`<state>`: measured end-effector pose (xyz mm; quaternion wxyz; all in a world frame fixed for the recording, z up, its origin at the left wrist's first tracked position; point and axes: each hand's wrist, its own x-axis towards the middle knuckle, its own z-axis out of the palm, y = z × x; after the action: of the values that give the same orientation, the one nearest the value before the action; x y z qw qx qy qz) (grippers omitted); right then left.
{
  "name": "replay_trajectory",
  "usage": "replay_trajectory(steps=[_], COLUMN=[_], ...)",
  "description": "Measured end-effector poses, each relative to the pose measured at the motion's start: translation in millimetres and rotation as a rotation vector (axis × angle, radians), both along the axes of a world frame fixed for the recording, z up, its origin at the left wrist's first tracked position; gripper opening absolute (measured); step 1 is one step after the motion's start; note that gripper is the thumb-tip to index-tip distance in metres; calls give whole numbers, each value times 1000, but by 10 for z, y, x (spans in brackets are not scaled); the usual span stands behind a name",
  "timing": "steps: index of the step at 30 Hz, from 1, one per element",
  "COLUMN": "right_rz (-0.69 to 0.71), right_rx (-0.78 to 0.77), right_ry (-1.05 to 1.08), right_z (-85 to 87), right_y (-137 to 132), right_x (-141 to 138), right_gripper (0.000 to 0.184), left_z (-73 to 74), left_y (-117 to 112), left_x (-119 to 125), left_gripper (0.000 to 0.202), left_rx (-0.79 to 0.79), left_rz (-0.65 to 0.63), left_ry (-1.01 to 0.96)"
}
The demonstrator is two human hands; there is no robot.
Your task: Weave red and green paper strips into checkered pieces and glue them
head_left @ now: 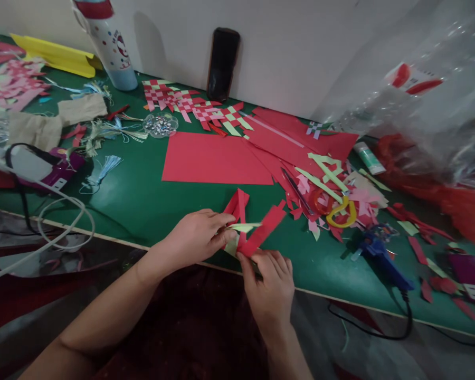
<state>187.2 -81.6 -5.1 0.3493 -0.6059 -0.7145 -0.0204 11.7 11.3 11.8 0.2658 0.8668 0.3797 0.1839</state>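
Note:
Near the table's front edge, both hands hold a small weave of red and pale green paper strips (pixel 264 230). My left hand (pixel 198 235) pinches its left side, where a light green strip (pixel 245 227) sticks out to the right. My right hand (pixel 269 277) grips the lower edge with thumb and fingers, below a wide red strip slanting up to the right. The fingers partly cover the weave's lower left. Just behind lies a flat red paper sheet (pixel 217 158).
Yellow-handled scissors (pixel 341 212) lie among paper scraps at right, beside a blue glue gun (pixel 383 261) with a cord. Woven paper pieces (pixel 182 100), a phone (pixel 222 64) and a bottle (pixel 113 50) line the wall. Tassels (pixel 105 171) and a white cable (pixel 69 198) are left.

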Motion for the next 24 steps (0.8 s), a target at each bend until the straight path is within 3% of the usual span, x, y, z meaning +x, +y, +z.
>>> replay_trajectory(steps=[4, 10, 19, 24], right_rz=[55, 75, 106, 148], right_rx=[6, 4, 49, 44], right_ry=[0, -72, -112, -93], right_z=[-75, -136, -165, -120], right_y=[-78, -159, -166, -141], right_x=[-7, 35, 51, 17], right_gripper=[8, 22, 31, 33], left_z=[59, 17, -27, -67], left_y=[-21, -23, 9, 3], left_x=[-57, -135, -177, -182], left_gripper=[28, 28, 11, 16], left_rx=[-66, -68, -43, -18], left_rz=[-40, -46, -185, -190], left_ry=[-62, -54, -144, -152])
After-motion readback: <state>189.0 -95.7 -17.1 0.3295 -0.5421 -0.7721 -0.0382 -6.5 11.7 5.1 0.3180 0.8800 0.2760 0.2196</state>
